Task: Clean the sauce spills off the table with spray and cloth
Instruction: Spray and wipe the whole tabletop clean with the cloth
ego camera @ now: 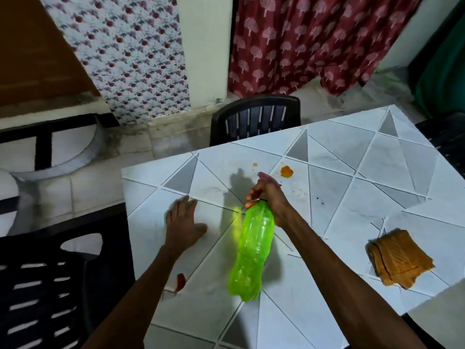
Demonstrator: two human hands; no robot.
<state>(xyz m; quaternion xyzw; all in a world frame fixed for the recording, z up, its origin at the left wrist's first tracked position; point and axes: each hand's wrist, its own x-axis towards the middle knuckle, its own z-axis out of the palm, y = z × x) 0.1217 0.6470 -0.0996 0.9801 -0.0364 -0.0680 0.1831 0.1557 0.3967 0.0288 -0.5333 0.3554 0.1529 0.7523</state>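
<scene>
My right hand (268, 197) grips the pink spray head of a bright green spray bottle (249, 250), held tilted above the white and grey patterned table (339, 172). The nozzle points toward an orange sauce spill (286, 171) just beyond it. A small orange speck (255, 165) lies near that spill. My left hand (182, 222) rests flat on the table, fingers spread, holding nothing. A red sauce spill (180, 282) sits by the table's left edge near my left forearm. A folded orange cloth (400, 259) lies on the table at the right.
A black plastic chair (256, 118) stands at the table's far side and another black chair (42, 285) at the left. A third dark chair (450, 139) shows at the right edge. Patterned curtains (302, 41) hang behind.
</scene>
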